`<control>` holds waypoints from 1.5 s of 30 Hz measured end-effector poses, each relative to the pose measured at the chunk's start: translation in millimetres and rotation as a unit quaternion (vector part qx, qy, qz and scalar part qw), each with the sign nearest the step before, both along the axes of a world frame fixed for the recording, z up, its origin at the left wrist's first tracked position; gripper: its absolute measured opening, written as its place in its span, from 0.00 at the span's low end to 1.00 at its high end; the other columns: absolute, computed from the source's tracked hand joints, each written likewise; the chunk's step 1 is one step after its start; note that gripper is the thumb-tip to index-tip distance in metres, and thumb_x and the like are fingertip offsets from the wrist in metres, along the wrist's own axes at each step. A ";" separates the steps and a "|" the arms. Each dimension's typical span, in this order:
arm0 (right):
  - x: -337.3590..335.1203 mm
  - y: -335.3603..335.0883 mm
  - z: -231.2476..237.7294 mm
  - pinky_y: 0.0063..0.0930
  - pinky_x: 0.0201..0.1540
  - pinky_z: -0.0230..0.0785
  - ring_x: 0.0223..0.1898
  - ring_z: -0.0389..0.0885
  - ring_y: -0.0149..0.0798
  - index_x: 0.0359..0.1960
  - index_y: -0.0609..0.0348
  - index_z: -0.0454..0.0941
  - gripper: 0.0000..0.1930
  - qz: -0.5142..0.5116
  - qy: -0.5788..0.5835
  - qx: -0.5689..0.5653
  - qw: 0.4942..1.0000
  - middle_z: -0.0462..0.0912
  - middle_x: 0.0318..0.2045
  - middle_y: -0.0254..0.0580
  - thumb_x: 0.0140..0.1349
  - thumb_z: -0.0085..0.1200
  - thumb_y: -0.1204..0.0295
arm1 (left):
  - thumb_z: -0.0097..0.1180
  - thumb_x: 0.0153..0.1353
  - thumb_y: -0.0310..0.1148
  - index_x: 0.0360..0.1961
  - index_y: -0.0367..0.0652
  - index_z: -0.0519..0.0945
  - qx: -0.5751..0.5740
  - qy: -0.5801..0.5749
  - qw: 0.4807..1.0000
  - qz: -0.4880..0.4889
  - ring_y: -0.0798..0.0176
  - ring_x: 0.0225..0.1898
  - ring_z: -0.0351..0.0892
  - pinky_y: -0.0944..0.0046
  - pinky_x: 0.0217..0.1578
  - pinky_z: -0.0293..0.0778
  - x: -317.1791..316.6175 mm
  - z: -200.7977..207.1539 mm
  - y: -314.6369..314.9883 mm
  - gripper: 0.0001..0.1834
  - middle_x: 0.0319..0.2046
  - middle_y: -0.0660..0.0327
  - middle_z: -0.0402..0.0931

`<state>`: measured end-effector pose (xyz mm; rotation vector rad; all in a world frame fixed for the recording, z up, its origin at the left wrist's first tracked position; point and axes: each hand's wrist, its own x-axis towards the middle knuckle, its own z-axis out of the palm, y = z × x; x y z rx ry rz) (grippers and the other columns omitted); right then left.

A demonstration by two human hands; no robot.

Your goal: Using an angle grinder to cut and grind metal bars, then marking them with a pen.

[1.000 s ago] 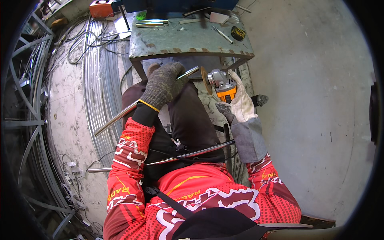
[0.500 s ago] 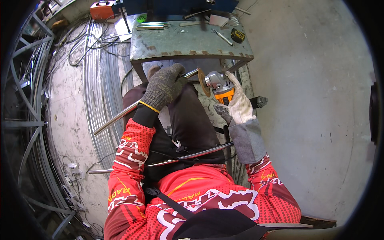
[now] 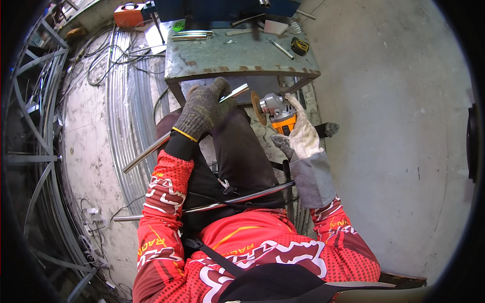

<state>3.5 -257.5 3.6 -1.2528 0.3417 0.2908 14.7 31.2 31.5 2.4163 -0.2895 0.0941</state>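
My left hand [image 3: 206, 108], in a dark grey knit glove, is closed round a shiny metal tube [image 3: 146, 153]. The tube slants from lower left to upper right over my thighs, its far end sticking out past my fingers. In a pale leather glove with a grey cuff, my right hand [image 3: 303, 132] grips an angle grinder [image 3: 277, 111] with an orange and grey body. Its brown disc [image 3: 259, 108] stands just right of the tube's end, with a small gap between them. Another metal tube [image 3: 237, 199] lies across my lap.
Ahead stands a low metal table [image 3: 232, 53] bearing a tape measure [image 3: 299, 46], a silver pen-like rod [image 3: 281, 48] and short tube pieces [image 3: 191, 35]. Long metal profiles [image 3: 121, 101] and black cables [image 3: 96, 70] lie on the floor to the left, beside a curved metal frame [image 3: 38, 158].
The tube's end has come away from the grinder's disc. My left hand has shifted slightly, and the tube's lower end has moved a little right. The right hand has barely moved.
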 end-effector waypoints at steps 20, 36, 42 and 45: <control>-6.5 -10.2 13.9 0.34 0.66 0.82 0.64 0.82 0.42 0.81 0.56 0.60 0.59 0.131 -0.094 -0.109 0.981 0.78 0.69 0.48 0.45 0.80 0.88 | 0.71 0.61 0.46 0.42 0.49 0.84 0.025 0.023 0.999 0.000 0.41 0.41 0.87 0.44 0.46 0.78 2.9 -3.0 3.0 0.16 0.34 0.52 0.87; -2.5 -41.8 -25.2 0.46 0.61 0.84 0.57 0.86 0.41 0.81 0.48 0.62 0.60 0.121 -0.254 -0.292 0.914 0.83 0.63 0.48 0.44 0.82 0.85 | 0.67 0.68 0.47 0.41 0.48 0.90 -0.050 0.129 0.990 -0.024 0.45 0.41 0.88 0.48 0.47 0.78 7.2 -6.2 5.5 0.14 0.36 0.53 0.88; 1.7 -23.4 21.0 0.44 0.59 0.86 0.56 0.86 0.39 0.80 0.50 0.64 0.44 0.089 -0.100 -0.114 0.985 0.82 0.64 0.47 0.63 0.73 0.68 | 0.68 0.68 0.49 0.44 0.50 0.87 0.005 0.100 0.995 -0.026 0.47 0.43 0.87 0.47 0.54 0.70 2.7 -1.5 4.1 0.15 0.36 0.56 0.87; 14.3 -27.0 9.8 0.50 0.55 0.87 0.57 0.85 0.43 0.79 0.45 0.66 0.33 0.051 0.110 0.092 0.988 0.80 0.66 0.48 0.76 0.59 0.55 | 0.68 0.69 0.48 0.44 0.50 0.86 -0.042 0.110 0.992 -0.038 0.47 0.43 0.87 0.46 0.53 0.70 4.0 1.5 -5.4 0.14 0.36 0.55 0.87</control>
